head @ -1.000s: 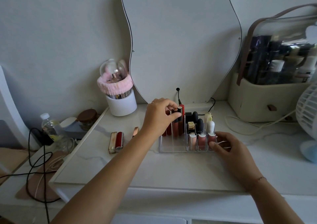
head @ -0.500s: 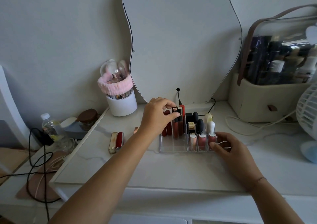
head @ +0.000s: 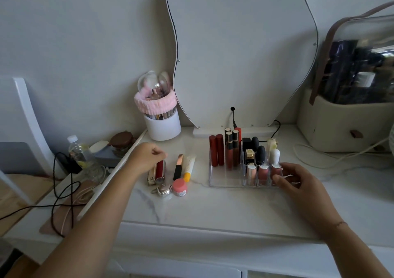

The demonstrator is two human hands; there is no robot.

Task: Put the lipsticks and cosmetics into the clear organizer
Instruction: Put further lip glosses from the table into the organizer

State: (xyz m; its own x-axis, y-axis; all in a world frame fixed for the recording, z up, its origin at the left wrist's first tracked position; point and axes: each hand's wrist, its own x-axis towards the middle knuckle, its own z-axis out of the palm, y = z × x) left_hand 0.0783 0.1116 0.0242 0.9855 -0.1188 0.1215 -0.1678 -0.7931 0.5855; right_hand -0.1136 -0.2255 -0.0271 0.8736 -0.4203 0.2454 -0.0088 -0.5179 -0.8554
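Left hand (head: pixel 147 158) moved from organizer (head: pixel 226 183) to red lipstick (head: pixel 160 171), grip unclear, right hand (head: pixel 298 185) holds organizer

A bare strip of desk (head: pixel 200 205) runs between the loose cosmetics (head: pixel 178 167) and the clear organizer (head: pixel 226 180), and the desk's front lies open before both. The organizer's left front section is reachable from above. Tall red tubes (head: pixel 216 153) wall its back, and the right grip (head: pixel 298 184) holds its right front corner. The left grip (head: pixel 147 158) covers the far end of the red lipstick (head: pixel 160 172), with a pink-lidded jar (head: pixel 179 187) and a silver heart case (head: pixel 164 190) crowded just in front
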